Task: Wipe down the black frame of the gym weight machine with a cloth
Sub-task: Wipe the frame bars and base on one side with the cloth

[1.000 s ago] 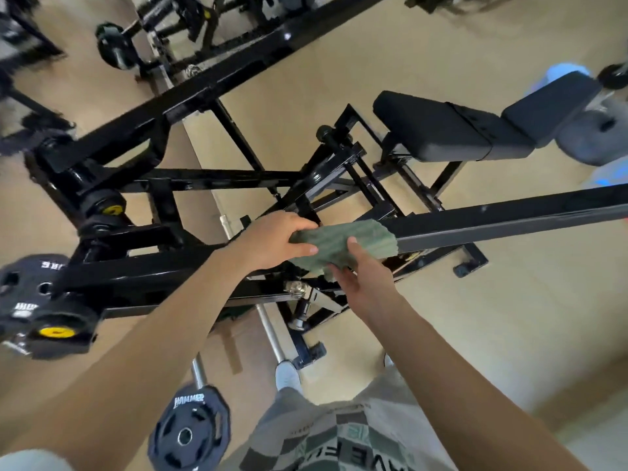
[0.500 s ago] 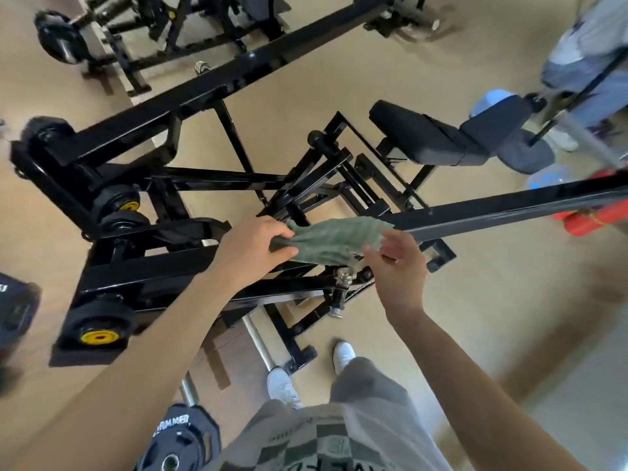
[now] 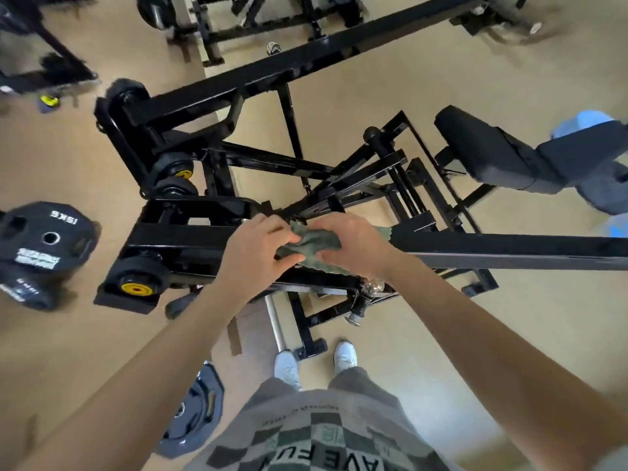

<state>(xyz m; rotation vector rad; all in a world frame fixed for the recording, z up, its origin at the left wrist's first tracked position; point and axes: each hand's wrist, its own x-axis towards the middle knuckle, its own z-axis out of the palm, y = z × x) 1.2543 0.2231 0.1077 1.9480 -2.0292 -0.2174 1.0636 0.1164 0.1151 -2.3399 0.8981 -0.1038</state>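
Note:
A green cloth (image 3: 317,244) lies bunched on the near horizontal bar of the black frame (image 3: 509,249) of the weight machine. My left hand (image 3: 260,246) grips the cloth's left end, fingers curled round it. My right hand (image 3: 353,243) lies over the cloth's right part, with the thumb curled under its lower edge. Both hands meet above the bar, close together. A second long black beam (image 3: 306,59) runs diagonally at the back.
A padded black bench seat (image 3: 492,154) stands at the right. Weight plates (image 3: 44,239) lie on the tan floor at the left, another plate (image 3: 197,413) near my feet. Yellow-capped rollers (image 3: 136,287) sit at the frame's left end. More machines stand at the back.
The cloth was stretched between my two hands. My right hand has moved left onto it, and the cloth is now bunched between both hands on the bar.

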